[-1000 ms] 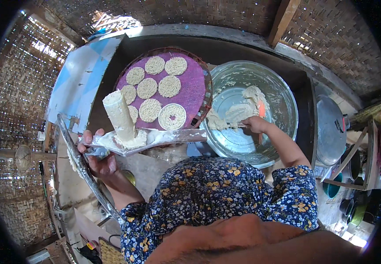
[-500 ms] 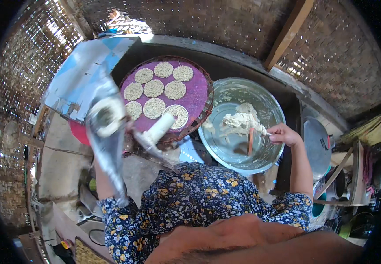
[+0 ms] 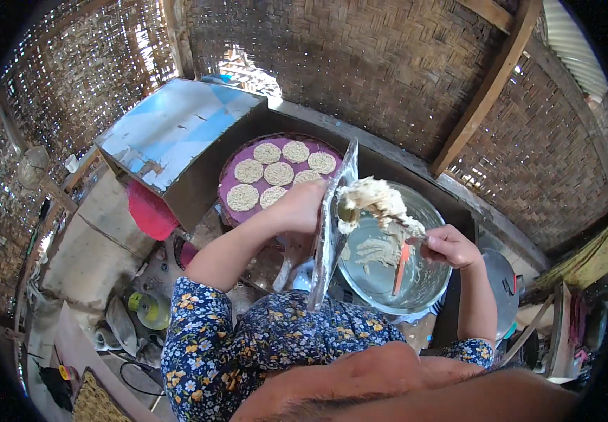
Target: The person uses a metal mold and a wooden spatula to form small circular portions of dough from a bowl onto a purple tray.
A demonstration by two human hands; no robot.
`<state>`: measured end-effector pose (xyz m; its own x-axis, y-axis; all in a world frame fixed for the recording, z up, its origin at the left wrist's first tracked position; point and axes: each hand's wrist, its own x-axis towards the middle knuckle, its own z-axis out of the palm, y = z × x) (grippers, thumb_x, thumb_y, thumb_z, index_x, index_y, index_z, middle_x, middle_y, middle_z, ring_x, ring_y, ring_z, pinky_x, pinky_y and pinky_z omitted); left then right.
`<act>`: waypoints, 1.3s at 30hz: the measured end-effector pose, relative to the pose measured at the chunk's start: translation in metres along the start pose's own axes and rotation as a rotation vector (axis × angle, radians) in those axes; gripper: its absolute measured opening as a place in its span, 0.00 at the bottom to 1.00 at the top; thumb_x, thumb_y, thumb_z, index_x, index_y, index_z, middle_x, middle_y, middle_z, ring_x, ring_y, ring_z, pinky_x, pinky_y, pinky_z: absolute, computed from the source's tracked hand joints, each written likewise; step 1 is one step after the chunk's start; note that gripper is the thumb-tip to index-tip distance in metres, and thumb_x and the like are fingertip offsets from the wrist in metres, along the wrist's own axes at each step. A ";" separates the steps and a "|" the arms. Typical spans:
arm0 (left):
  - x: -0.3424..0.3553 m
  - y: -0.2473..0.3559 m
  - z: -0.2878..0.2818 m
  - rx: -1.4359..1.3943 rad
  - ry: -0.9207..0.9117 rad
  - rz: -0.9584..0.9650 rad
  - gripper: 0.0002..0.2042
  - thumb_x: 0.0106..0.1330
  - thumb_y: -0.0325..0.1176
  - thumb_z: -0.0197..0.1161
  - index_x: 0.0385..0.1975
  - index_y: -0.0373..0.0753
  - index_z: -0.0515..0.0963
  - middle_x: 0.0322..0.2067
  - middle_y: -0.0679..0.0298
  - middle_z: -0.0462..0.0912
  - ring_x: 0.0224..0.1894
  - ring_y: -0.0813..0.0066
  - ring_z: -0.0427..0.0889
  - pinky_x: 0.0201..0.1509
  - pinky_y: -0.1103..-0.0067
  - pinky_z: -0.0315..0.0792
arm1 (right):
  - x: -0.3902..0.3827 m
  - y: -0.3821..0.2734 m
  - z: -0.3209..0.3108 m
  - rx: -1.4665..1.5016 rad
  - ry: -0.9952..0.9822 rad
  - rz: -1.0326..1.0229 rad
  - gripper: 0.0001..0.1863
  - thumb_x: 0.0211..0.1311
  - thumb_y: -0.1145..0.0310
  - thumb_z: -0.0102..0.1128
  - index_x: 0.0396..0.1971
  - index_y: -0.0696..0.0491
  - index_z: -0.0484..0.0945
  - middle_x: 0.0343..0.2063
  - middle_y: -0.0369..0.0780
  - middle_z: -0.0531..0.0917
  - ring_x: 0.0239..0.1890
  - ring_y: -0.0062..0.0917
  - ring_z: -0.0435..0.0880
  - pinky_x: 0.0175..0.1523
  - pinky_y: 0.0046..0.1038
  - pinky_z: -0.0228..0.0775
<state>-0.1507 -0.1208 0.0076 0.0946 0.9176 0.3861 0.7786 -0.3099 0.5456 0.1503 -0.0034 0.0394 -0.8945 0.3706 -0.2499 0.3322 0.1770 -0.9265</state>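
Left hand point(image 3: 302, 205): closed around the back of a flat, shiny metal sheet point(image 3: 332, 232), gripping it near its upper half. Sheet stands nearly on edge (tilted, long axis running top to bottom), betw. the purple tray and the bowl.

Right hand point(image 3: 449, 246): fingers curled shut on the handle of a spoon-type utensil point(image 3: 381, 218); exact grip on the handle cannot be told. Utensil tip sits in a lump of pale, stringy dough point(image 3: 374, 200), which is pressed against the right face of the sheet, near its top.

Round silver metal bowl point(image 3: 388, 264): directly below the lump and the right hand; more pale dough lies on its bottom, w/ an orange-red strip-shaped item point(image 3: 401, 259) resting inside.

Round purple tray point(image 3: 276, 176): left of the sheet, partly behind the left hand, carrying flat, round, pale noodle-like discs point(image 3: 249, 170) laid in rows, approx. touching each other.

Blue-and-white metal box point(image 3: 177, 141): just left of the tray. Both tray and bowl rest on a dark tabletop point(image 3: 402, 172) against a woven bamboo wall point(image 3: 360, 63). Sleeves are dark blue floral fabric.
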 end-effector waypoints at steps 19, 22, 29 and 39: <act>0.003 -0.027 0.006 -0.076 0.018 -0.219 0.19 0.47 0.43 0.58 0.37 0.38 0.74 0.34 0.49 0.77 0.38 0.53 0.75 0.42 0.69 0.68 | 0.025 -0.087 0.071 -1.908 0.623 -0.925 0.12 0.45 0.68 0.53 0.33 0.53 0.72 0.21 0.33 0.72 0.23 0.20 0.71 0.25 0.21 0.60; -0.005 -0.045 -0.002 -0.104 0.057 -0.250 0.16 0.49 0.41 0.56 0.36 0.40 0.75 0.33 0.50 0.77 0.38 0.53 0.75 0.41 0.69 0.68 | 0.001 -0.095 0.052 -1.549 0.833 -0.822 0.08 0.41 0.70 0.58 0.26 0.48 0.75 0.17 0.32 0.72 0.20 0.23 0.73 0.24 0.25 0.63; 0.003 -0.007 -0.003 0.096 0.004 -0.211 0.19 0.44 0.44 0.58 0.30 0.34 0.75 0.30 0.45 0.76 0.36 0.50 0.75 0.40 0.66 0.69 | 0.018 -0.095 0.054 -1.607 0.732 -0.769 0.05 0.41 0.68 0.56 0.22 0.47 0.74 0.16 0.31 0.71 0.21 0.22 0.73 0.24 0.26 0.64; 0.000 -0.034 -0.006 -0.109 -0.050 -0.221 0.22 0.46 0.42 0.61 0.41 0.37 0.73 0.38 0.53 0.77 0.42 0.63 0.76 0.47 0.75 0.67 | 0.034 -0.068 0.055 -1.428 0.708 -0.760 0.06 0.43 0.69 0.57 0.25 0.46 0.73 0.17 0.33 0.71 0.22 0.24 0.74 0.26 0.26 0.65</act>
<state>-0.1807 -0.1113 -0.0065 -0.0378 0.9762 0.2133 0.7123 -0.1235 0.6910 0.0806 -0.0526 0.0788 -0.8004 0.0537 0.5970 0.2665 0.9240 0.2742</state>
